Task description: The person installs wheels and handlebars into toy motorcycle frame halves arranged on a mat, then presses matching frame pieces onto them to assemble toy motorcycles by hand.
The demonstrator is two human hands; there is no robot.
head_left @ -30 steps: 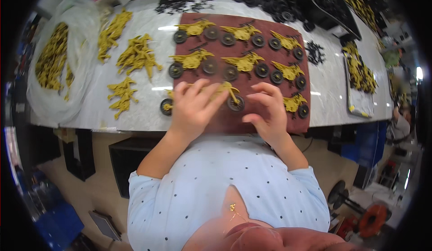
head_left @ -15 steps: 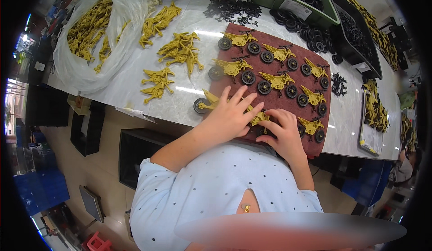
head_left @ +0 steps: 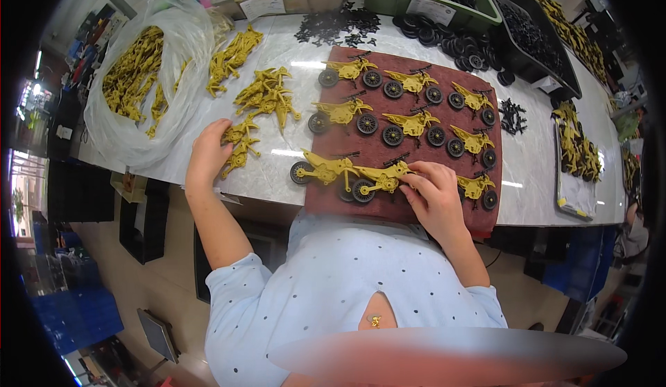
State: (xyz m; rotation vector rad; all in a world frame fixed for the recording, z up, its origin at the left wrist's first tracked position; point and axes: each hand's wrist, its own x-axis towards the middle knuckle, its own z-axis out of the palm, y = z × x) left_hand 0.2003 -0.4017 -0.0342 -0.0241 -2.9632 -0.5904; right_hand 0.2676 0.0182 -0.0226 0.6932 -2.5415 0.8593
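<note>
My left hand (head_left: 209, 151) is at the left of the cloth, its fingers closed on the edge of a small group of yellow toy motorcycle bodies (head_left: 241, 144). At the cloth's near edge, my right hand (head_left: 437, 196) pinches the front end of a yellow toy motorcycle (head_left: 380, 177) with a black handlebar and a black wheel at its rear. Its front end is partly hidden by my fingers. Beside it on the left lies another toy motorcycle (head_left: 326, 170), its rear wheel overhanging the cloth's left edge. Several more, with black wheels, lie in rows on the dark red cloth (head_left: 409, 159).
Further yellow bodies lie in piles (head_left: 267, 96) and in a clear plastic bag (head_left: 191, 33) at left. Small black parts (head_left: 336, 26) and loose black wheels (head_left: 451, 44) lie at the back, before a green bin (head_left: 374, 0). At right is a tray (head_left: 573, 205) of yellow parts.
My left hand has left the toy motorcycle on the cloth and moved left to the loose yellow bodies. My right hand stays at the motorcycle's front end. The view has shifted slightly.
</note>
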